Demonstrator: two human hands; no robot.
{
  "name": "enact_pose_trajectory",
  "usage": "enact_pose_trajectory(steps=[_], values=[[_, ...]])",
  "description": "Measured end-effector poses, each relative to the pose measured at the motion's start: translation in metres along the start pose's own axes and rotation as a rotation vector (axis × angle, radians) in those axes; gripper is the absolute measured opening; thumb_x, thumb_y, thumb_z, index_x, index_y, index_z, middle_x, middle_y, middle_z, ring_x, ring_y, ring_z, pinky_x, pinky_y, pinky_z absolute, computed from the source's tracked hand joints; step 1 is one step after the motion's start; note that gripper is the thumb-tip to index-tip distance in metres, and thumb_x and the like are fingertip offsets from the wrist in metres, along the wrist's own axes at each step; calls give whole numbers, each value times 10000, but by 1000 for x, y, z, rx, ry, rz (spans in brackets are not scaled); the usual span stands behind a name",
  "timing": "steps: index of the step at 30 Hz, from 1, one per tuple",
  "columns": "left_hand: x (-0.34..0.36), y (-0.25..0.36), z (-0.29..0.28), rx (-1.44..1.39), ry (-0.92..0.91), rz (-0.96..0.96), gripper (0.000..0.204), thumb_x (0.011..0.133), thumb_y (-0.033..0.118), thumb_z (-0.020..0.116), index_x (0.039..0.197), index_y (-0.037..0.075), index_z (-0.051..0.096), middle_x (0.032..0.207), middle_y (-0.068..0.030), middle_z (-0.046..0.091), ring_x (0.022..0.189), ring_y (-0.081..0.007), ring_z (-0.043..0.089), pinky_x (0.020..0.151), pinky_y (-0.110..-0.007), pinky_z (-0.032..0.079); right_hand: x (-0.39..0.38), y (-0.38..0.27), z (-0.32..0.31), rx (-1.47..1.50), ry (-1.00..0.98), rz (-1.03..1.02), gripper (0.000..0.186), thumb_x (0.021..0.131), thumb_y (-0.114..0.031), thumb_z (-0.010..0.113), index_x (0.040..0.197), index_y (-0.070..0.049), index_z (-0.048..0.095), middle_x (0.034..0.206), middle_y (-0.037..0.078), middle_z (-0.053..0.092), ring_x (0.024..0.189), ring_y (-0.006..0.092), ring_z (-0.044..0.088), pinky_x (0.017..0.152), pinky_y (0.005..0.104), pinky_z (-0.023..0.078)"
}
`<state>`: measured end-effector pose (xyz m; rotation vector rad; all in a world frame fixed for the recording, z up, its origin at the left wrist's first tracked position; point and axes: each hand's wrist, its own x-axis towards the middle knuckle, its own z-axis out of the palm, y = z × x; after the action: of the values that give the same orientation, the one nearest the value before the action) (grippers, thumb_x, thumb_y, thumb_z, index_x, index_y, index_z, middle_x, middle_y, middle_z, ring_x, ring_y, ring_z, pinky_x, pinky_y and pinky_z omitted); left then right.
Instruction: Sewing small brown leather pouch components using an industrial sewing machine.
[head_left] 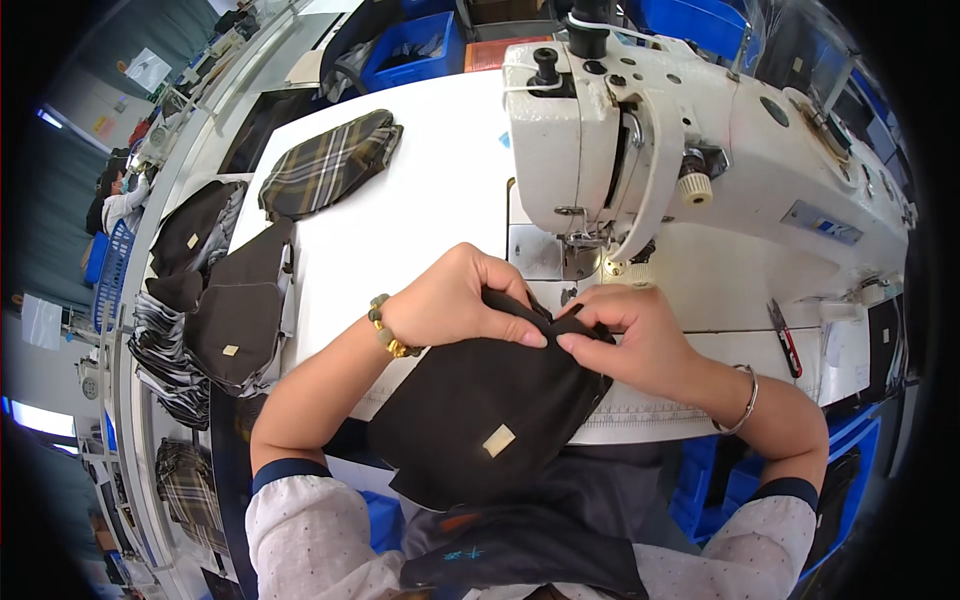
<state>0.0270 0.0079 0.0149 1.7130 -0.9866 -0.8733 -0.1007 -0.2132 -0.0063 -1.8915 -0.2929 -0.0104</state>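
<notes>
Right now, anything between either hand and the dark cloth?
Nothing visible. The left hand and right hand both pinch the dark cloth directly near its upper edge. The red-and-black snips lie off to the right, not in between.

The person wears white sleeves (300,535) with tiny dark dots and 2 navy cuffs (288,472), at 7 and 5 o'clock. A dark apron (550,565) with a teal marking (463,554) spans 6 o'clock. Green and gold beads (380,325) ring the left wrist (404,322), towards 8 o'clock; a silver-coloured bangle (750,400) circles the right wrist (722,388), towards 4 o'clock.
</notes>
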Motion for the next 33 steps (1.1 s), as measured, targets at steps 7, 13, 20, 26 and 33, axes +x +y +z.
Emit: enact_pose_trajectory(steps=[7, 13, 20, 26, 33], values=[[-4, -15, 19, -43, 156, -22, 201, 750, 111, 890, 781, 12, 718, 736, -6, 711, 672, -45, 588, 642, -213, 474, -6, 7, -1, -52, 45, 40, 144, 803, -71, 774, 777, 29, 673, 764, 90, 677, 628, 167, 597, 601, 292, 477], [-4, -9, 23, -53, 174, 4, 201, 750, 97, 885, 760, 14, 702, 740, -5, 711, 678, -49, 600, 649, -212, 478, -11, 11, 1, 98, 137, -48, 132, 803, -34, 790, 781, 31, 677, 832, 111, 711, 692, 151, 639, 639, 269, 496], [-6, -7, 24, -73, 157, -18, 212, 764, 108, 885, 750, 22, 691, 757, -4, 719, 696, -36, 597, 660, -207, 477, -14, 9, 2, 168, 166, -31, 153, 786, -15, 801, 752, 18, 656, 819, 104, 700, 720, 151, 642, 646, 276, 490], [-4, -4, 26, -172, 139, -23, 218, 781, 100, 874, 739, 27, 672, 770, -10, 722, 717, -35, 595, 671, -209, 472, -15, 9, 2, 149, 174, -3, 194, 774, -37, 808, 735, 10, 624, 809, 90, 679, 738, 148, 634, 656, 281, 484], [-5, -3, 26, -149, 95, -15, 269, 788, 93, 867, 718, 41, 612, 776, -6, 706, 717, -35, 590, 668, -209, 466, -16, 9, 4, 141, 159, -16, 187, 767, -37, 801, 737, 3, 621, 821, 88, 678, 731, 153, 631, 652, 281, 478]])
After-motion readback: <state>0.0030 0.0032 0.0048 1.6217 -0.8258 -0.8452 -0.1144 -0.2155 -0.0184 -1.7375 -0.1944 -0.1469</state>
